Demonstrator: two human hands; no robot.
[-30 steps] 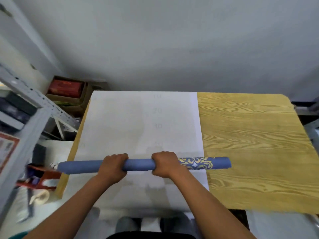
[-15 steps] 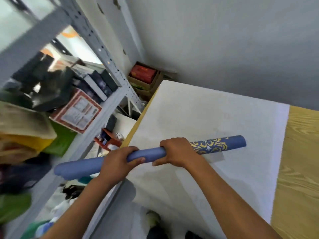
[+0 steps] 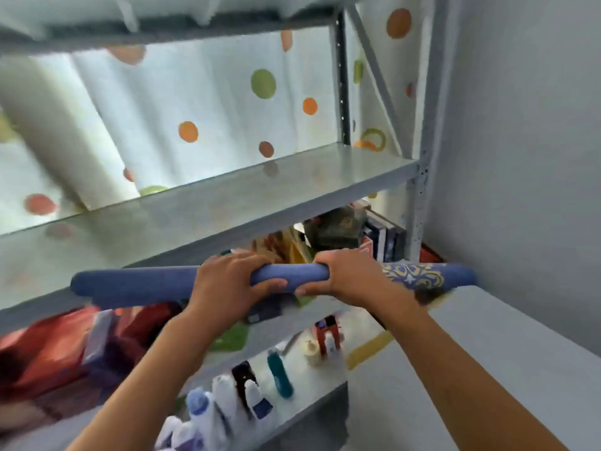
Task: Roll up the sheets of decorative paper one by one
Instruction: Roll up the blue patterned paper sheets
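A long blue roll of decorative paper (image 3: pixel 136 284), with a gold ornament near its right end, hangs level in the air in front of a grey metal shelf unit (image 3: pixel 208 203). My left hand (image 3: pixel 227 284) grips the roll near its middle. My right hand (image 3: pixel 351 271) grips it just to the right, fingers curled over the top. At the lower right a pale sheet of paper (image 3: pixel 487 353) lies flat over the table, only its left part in view.
The middle shelf board is bare metal, with a dotted curtain (image 3: pixel 201 102) behind it. Lower shelves hold books (image 3: pixel 380 236), red cloth (image 3: pixel 48 349), several bottles (image 3: pixel 247 388) and a small red object (image 3: pixel 325 333). A grey wall (image 3: pixel 520 141) stands on the right.
My head has swung left from the table to the shelf unit. Both hands have lifted the blue roll off the table and carried it left, up to shelf height.
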